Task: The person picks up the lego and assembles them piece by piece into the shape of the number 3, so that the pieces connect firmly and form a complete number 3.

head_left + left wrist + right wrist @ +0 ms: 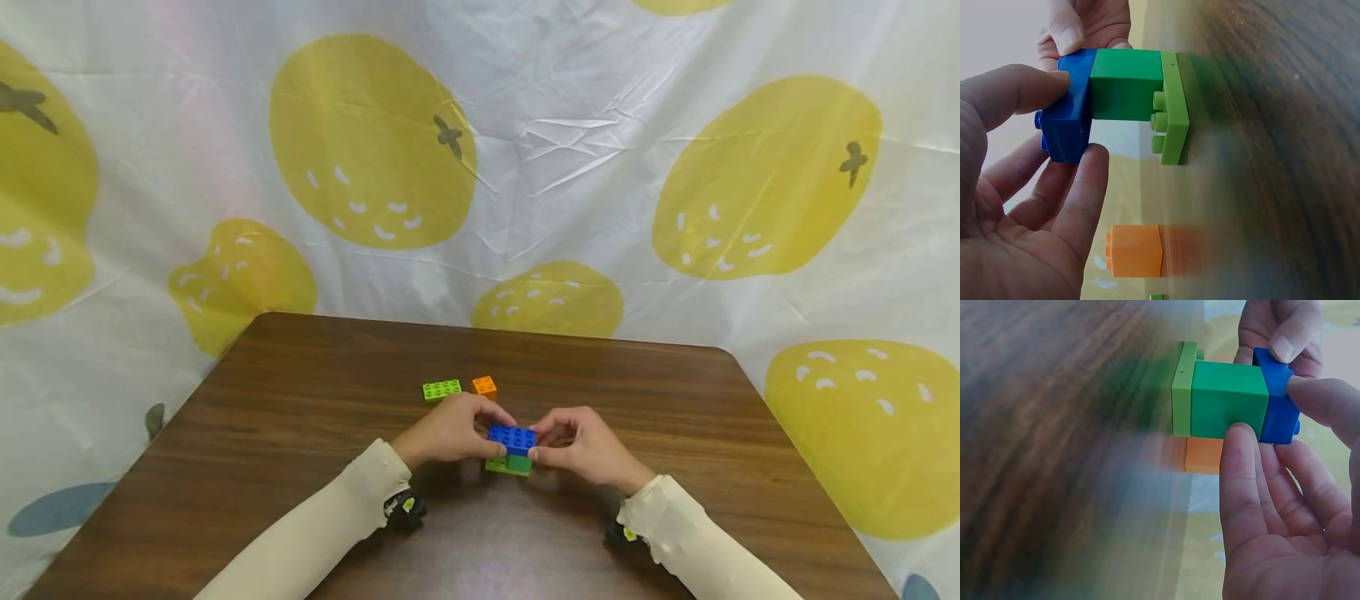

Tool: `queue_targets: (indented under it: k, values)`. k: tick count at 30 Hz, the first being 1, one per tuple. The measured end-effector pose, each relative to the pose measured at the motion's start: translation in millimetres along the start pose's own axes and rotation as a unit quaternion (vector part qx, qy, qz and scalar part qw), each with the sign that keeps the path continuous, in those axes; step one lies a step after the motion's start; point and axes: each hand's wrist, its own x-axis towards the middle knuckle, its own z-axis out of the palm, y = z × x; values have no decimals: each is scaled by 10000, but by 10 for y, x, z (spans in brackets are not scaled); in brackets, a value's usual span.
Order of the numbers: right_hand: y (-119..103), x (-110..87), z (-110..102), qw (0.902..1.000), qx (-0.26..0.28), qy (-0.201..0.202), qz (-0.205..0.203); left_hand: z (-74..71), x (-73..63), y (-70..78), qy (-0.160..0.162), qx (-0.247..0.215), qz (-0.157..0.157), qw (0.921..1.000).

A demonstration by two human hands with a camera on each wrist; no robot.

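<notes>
A blue brick point(513, 438) lies on top of a green brick point(1126, 84), which stands on a thin light green brick point(1174, 112) resting on the table. The green brick covers only part of the light green one, leaving some studs bare. My left hand point(450, 429) pinches the blue brick's left end between thumb and fingers. From the right, my right hand point(588, 446) holds the same stack: its thumb point(1319, 400) presses the blue brick, and a fingertip touches the green brick's side. Whether the blue brick is fully seated cannot be told.
Behind the stack, an orange brick point(484, 387) and another thin light green brick point(442, 389) lie on the brown wooden table point(360, 358). A white curtain point(540, 192) with yellow fruit prints hangs behind the table's far edge.
</notes>
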Motion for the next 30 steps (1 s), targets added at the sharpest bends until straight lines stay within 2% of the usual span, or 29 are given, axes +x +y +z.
queue_targets:
  k: [7,10,19,30]
  values:
    - [-6,10,5,10000,-7,13,-44,-68,-38,-28,33,-688,-81,9976]
    - [-11,11,4,10000,-3,33,-27,-111,-57,-37,155,-790,-114,9967]
    - [-39,9,14,9999,66,45,115,-194,-110,-74,593,-477,-181,9969]
    - [-15,5,19,9999,-27,62,152,-266,-65,-197,1312,-444,-231,9901]
